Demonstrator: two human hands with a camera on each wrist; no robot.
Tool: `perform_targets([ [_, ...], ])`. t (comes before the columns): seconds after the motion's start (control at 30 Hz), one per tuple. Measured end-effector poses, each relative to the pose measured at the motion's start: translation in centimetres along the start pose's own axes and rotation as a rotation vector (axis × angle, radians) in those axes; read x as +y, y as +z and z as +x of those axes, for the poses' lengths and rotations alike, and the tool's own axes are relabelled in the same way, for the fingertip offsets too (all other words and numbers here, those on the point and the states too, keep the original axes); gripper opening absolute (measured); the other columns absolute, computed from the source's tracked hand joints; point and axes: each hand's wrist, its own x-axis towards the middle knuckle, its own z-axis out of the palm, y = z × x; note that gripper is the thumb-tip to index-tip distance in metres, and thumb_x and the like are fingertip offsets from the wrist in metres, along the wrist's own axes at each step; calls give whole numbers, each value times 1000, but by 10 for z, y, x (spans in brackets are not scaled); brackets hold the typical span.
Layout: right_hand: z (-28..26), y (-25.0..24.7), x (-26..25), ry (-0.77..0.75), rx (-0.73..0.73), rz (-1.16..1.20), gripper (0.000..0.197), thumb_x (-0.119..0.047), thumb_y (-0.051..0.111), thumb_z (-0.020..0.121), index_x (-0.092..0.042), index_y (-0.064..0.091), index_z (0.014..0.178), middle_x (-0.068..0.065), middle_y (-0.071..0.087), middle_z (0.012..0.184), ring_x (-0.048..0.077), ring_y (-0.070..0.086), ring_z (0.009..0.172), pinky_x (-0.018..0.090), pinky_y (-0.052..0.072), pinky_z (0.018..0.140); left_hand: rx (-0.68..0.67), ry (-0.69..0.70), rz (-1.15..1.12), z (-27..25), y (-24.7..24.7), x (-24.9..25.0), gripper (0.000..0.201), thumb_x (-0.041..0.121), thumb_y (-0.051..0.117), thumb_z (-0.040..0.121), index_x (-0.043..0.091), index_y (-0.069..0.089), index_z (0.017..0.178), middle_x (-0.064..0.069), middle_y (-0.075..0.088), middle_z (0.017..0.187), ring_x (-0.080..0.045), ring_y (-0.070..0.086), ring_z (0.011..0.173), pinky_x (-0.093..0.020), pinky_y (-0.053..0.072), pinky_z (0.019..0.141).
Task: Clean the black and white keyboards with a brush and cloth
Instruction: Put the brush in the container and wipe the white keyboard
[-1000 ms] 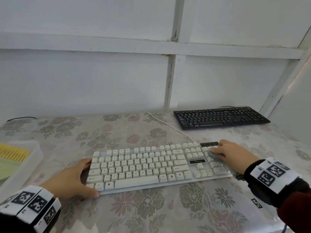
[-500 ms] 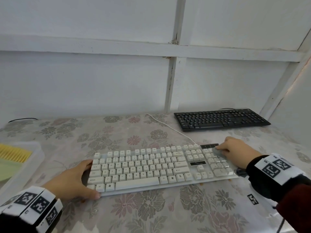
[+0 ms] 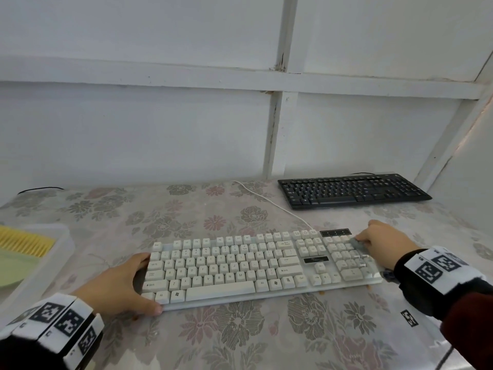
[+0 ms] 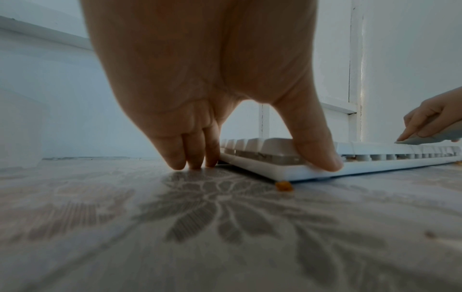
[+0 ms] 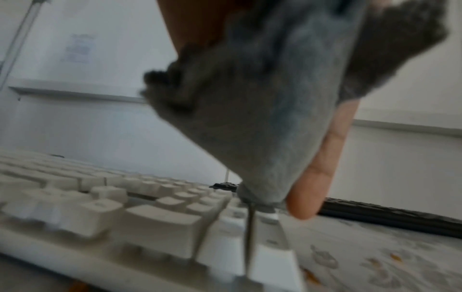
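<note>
The white keyboard [image 3: 240,265] lies across the flowered tablecloth in front of me. My left hand [image 3: 125,284] holds its left end, thumb on the front rim [image 4: 322,158] and fingertips [image 4: 195,158] down on the table beside it. My right hand [image 3: 384,241] grips a grey cloth [image 3: 358,245] and presses it on the far right keys of the number pad; the right wrist view shows the cloth [image 5: 262,118] bunched under the fingers [image 5: 317,177]. The black keyboard [image 3: 352,192] sits untouched at the back right by the wall.
A clear plastic tray [image 3: 64,241] at the left edge holds a yellow brush [image 3: 26,244] and a green cloth. The white keyboard's cable [image 3: 269,202] runs back toward the wall. Small orange crumbs [image 4: 283,186] lie by the keyboard's front edge. Walls close off the back and right.
My right hand has slid the cloth across the number pad toward its far right corner. The left hand stays on the keyboard's left end.
</note>
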Motion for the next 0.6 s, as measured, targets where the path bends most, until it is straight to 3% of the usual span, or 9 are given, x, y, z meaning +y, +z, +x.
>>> perform_targets([
  [0.13, -5, 3, -4, -84, 66, 52, 25, -12, 44, 96, -7, 69, 96, -5, 32, 76, 9, 37, 60, 17, 27, 50, 0, -3, 3, 0, 0, 0, 151, 81, 71, 11, 30, 20, 143, 16, 41, 137, -7, 43, 122, -25, 34, 105],
  [0.27, -5, 9, -17, -186, 49, 60, 29, -24, 42, 99, -11, 68, 100, -3, 36, 80, 11, 42, 66, 15, 27, 52, 3, -15, -8, -2, 0, 1, 147, 76, 74, 14, 30, 20, 143, 21, 40, 122, -4, 42, 113, -22, 35, 101],
  [0.4, 0, 16, -5, -107, 40, 46, 26, -18, 45, 97, -12, 70, 95, -6, 31, 75, 9, 40, 62, 16, 27, 51, 10, -25, -11, -1, 1, 2, 136, 63, 84, 28, 30, 20, 143, 22, 40, 121, -3, 42, 112, -20, 35, 95],
  [0.47, 0, 15, 0, -33, 42, 51, 27, -16, 47, 96, -11, 68, 81, -5, 31, 75, 10, 40, 59, 16, 26, 50, 11, -31, -5, -2, 1, 2, 132, 60, 85, 32, 30, 20, 143, 21, 40, 120, -3, 42, 111, -20, 35, 95],
  [0.53, -3, 12, -5, 9, 42, 75, 36, -15, 47, 96, -13, 53, 60, -2, 34, 77, 14, 44, 59, 15, 27, 50, 5, -37, 5, -2, 0, 3, 137, 66, 79, 25, 31, 20, 143, 21, 41, 120, -3, 42, 109, -20, 35, 97],
  [0.6, -9, 4, -24, -43, 76, 131, 34, -16, 47, 96, -12, 53, 63, -1, 38, 81, 15, 48, 63, 15, 29, 51, -1, -34, 14, -3, -1, 4, 141, 72, 73, 19, 31, 20, 143, 22, 42, 120, -3, 43, 109, -20, 36, 96],
])
